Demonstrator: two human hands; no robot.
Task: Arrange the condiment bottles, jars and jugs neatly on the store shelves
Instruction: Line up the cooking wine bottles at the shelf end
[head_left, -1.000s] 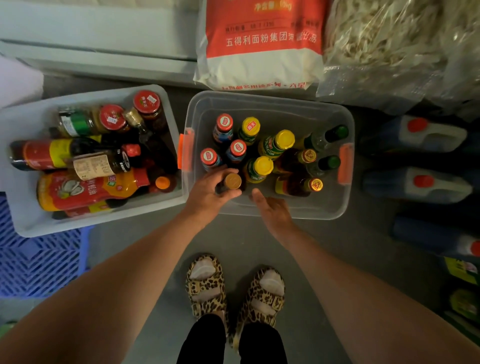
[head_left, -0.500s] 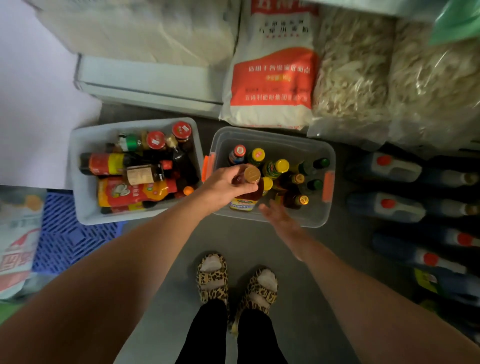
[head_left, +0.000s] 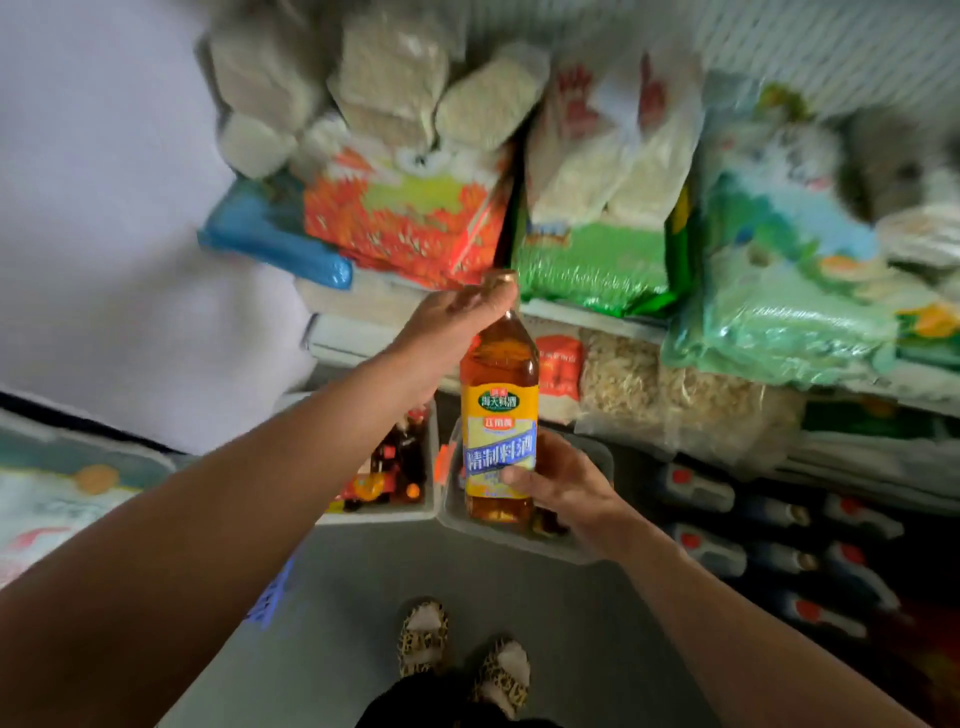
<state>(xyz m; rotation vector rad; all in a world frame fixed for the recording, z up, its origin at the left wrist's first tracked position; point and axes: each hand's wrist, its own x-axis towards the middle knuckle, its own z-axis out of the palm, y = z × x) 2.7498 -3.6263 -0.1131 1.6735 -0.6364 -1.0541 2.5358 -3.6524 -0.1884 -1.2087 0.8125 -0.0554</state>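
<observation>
I hold an amber cooking-wine bottle (head_left: 500, 410) with a yellow and blue label upright in the air. My left hand (head_left: 452, 327) grips its neck just under the gold cap. My right hand (head_left: 566, 483) wraps the lower body from the right side. Below the bottle lie two grey plastic bins on the floor: the left bin (head_left: 384, 514) holds several sauce bottles, and the right bin (head_left: 514, 540) is mostly hidden behind the bottle and my right hand.
A white shelf (head_left: 587, 317) ahead carries stacked bags of rice and noodles (head_left: 592, 260). Blue jugs with red caps (head_left: 717, 551) lie on the floor to the right. A blue crate (head_left: 270, 597) sits left. My feet in leopard slippers (head_left: 462, 660) stand on grey floor.
My left hand lifted the bottle out of the right bin and high up in front of the shelf. My right hand came up and took its lower body. My view tilted upward.
</observation>
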